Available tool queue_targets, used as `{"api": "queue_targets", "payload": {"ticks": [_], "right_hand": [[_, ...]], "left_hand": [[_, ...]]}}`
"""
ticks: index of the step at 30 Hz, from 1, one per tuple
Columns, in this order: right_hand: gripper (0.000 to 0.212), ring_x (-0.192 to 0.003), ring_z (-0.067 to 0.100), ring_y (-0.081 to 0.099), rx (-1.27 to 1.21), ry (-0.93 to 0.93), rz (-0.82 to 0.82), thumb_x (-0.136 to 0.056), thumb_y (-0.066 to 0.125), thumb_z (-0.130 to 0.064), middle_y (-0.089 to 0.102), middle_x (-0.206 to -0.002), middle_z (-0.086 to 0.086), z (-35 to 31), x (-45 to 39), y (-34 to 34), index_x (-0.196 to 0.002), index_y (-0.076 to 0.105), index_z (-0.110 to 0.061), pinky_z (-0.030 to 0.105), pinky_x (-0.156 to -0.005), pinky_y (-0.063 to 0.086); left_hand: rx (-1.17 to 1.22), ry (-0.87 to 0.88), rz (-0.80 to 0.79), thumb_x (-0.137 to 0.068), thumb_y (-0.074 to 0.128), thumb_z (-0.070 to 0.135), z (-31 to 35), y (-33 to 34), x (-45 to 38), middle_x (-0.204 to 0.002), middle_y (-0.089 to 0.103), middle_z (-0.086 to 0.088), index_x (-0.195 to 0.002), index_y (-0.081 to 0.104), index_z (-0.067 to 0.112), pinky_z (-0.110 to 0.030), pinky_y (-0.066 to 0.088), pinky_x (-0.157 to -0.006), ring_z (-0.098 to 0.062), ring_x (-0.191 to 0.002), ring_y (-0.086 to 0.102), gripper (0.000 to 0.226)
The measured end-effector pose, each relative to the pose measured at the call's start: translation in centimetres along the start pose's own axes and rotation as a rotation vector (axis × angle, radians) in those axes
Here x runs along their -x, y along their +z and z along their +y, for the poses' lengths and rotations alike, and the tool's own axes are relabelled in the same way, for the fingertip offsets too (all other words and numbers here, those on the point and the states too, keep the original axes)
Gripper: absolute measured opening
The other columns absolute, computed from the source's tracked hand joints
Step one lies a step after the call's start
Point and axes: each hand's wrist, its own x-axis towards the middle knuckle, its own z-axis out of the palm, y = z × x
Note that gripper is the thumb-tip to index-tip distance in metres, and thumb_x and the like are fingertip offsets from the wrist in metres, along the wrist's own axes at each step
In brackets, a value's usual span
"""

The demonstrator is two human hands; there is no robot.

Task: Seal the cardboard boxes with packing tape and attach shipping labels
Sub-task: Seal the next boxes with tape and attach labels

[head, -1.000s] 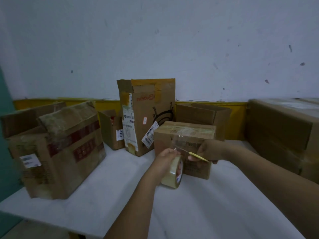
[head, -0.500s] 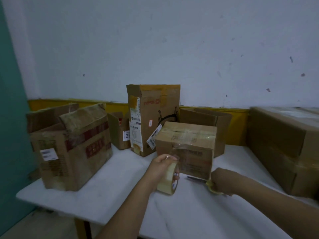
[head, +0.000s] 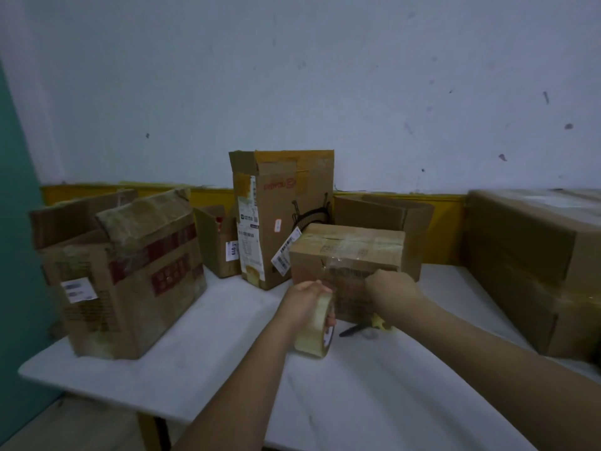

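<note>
The left hand point(head: 305, 296) grips the roll of clear packing tape point(head: 314, 333) just above the white table point(head: 208, 349), a strip of tape running from it up onto the front of the small cardboard box point(head: 346, 247) that stands mid-table. The right hand point(head: 388, 286) presses against that taped front face, though whether its fingers are flat or curled cannot be told. Yellow-handled scissors point(head: 367, 327) lie on the table just below the box, beneath the right wrist.
</note>
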Motion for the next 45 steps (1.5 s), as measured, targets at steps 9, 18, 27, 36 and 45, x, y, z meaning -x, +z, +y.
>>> {"api": "queue_targets", "payload": {"ticks": [9, 18, 27, 36, 45], "right_hand": [[0.038, -0.093, 0.025, 0.058, -0.308, -0.013, 0.740, -0.092, 0.059, -0.049, 0.059, -0.109, 0.003, -0.3, -5.0, 0.1, -0.115, 0.061, -0.018, 0.035, -0.067, 0.046], [0.062, -0.134, 0.027, 0.038, -0.183, -0.023, 0.379, -0.091, 0.052, -0.058, 0.040, -0.152, 0.000, 0.8, -7.7, 1.9, -0.145, 0.041, -0.028, 0.045, -0.105, 0.037], [0.023, -0.082, -0.003, 0.065, -1.036, -0.265, 0.146, -0.085, 0.070, -0.047, 0.073, -0.090, -0.016, -1.1, -3.1, -3.2, -0.098, 0.076, -0.028, 0.020, -0.077, 0.053], [0.011, -0.073, 0.011, 0.066, -0.625, -0.149, 0.395, -0.084, 0.073, -0.014, 0.068, -0.070, -0.004, -1.0, -6.2, -5.3, -0.075, 0.077, -0.010, 0.029, -0.066, 0.054], [0.021, -0.079, 0.014, 0.066, -0.518, -0.130, 0.298, -0.093, 0.063, -0.009, 0.071, -0.085, -0.001, -0.1, -11.5, -6.9, -0.073, 0.068, -0.012, 0.030, -0.070, 0.057]], "left_hand": [[-0.042, -0.027, 0.000, -0.105, 0.046, 0.020, -0.2, -0.3, -1.0, -0.058, 0.062, -0.015, -0.091, 0.066, 0.004, -0.026, 0.052, -0.048, -0.023, -0.043, 0.059, 0.029], [-0.070, -0.047, -0.032, -0.098, 0.058, 0.025, 0.2, -1.4, 1.3, -0.071, 0.066, -0.021, -0.100, 0.071, 0.004, -0.031, 0.054, -0.061, -0.026, -0.052, 0.063, 0.025], [0.084, 0.085, -0.137, -0.099, 0.057, 0.018, 3.3, -1.5, 2.6, -0.073, 0.064, -0.024, -0.106, 0.068, 0.002, -0.032, 0.056, -0.055, -0.027, -0.054, 0.063, 0.021], [-0.004, 0.005, -0.194, -0.099, 0.054, 0.023, 4.8, -1.9, 0.4, -0.072, 0.068, -0.015, -0.095, 0.067, 0.004, -0.036, 0.057, -0.072, -0.022, -0.059, 0.065, 0.023], [-0.257, -0.059, -0.065, -0.106, 0.045, 0.037, 4.1, -0.6, -2.9, -0.109, 0.070, -0.021, -0.147, 0.038, 0.010, -0.020, 0.049, -0.042, -0.019, -0.050, 0.069, 0.050]]}}
